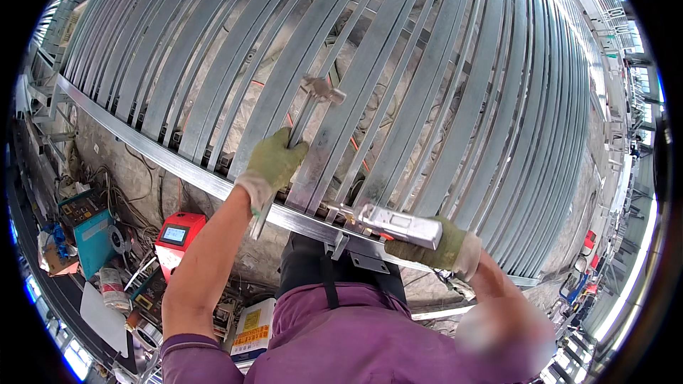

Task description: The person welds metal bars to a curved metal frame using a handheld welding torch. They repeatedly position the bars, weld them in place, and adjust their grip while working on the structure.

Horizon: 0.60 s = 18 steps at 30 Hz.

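My left hand (274,161), in a green work glove, is closed around the handle of a hammer (324,91). The hammer's head points up and away over the metal bars, and the handle's end sticks out below my wrist. My right hand (442,247), also gloved, grips a silver-white welding gun (400,225). Its thin nozzle points left, close above the near edge rail (206,178) of a steel frame. Long galvanized bars (409,99) run away from that rail, side by side with gaps between them. The glove and the gun's body hide most of my right fingers.
To the left on the floor stand a red machine with a screen (178,235) and a teal machine (87,222), with tangled cables (117,195) around them. A white box with a yellow label (252,327) is beside my legs. Cables also lie beneath the bars.
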Tool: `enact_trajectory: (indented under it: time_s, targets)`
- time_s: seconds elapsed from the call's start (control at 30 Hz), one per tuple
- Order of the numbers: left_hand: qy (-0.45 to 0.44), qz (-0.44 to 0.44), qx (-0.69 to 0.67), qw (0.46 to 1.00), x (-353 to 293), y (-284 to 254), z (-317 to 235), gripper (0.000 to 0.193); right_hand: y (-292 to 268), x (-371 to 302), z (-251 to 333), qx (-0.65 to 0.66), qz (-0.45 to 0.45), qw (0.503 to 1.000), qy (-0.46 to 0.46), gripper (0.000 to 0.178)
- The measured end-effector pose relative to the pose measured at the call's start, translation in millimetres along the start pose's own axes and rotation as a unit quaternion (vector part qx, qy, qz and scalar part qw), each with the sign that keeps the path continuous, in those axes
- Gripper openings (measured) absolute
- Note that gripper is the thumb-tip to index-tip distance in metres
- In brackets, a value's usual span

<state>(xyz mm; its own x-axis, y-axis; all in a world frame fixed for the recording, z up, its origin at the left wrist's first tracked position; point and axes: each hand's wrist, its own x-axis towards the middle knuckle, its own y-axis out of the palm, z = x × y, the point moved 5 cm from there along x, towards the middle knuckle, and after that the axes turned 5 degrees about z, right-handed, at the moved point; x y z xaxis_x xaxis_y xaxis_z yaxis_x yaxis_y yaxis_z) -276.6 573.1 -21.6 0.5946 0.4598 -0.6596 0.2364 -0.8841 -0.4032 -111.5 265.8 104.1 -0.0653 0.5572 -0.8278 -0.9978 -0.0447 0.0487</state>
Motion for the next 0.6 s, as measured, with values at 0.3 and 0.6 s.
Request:
enact_trajectory:
  time_s: [0.3, 0.6]
  targets:
    - [0.065, 0.055, 0.11, 0.99, 22, 7, -22, 0.051, 3, 70, 37, -0.096, 0.102, 0.99, 0.03, 0.071]
    - [0.086, 0.1, 0.136, 0.982, 31, 9, -21, 0.068, 29, 114, 13, -0.064, 0.151, 0.986, -0.043, 0.062]
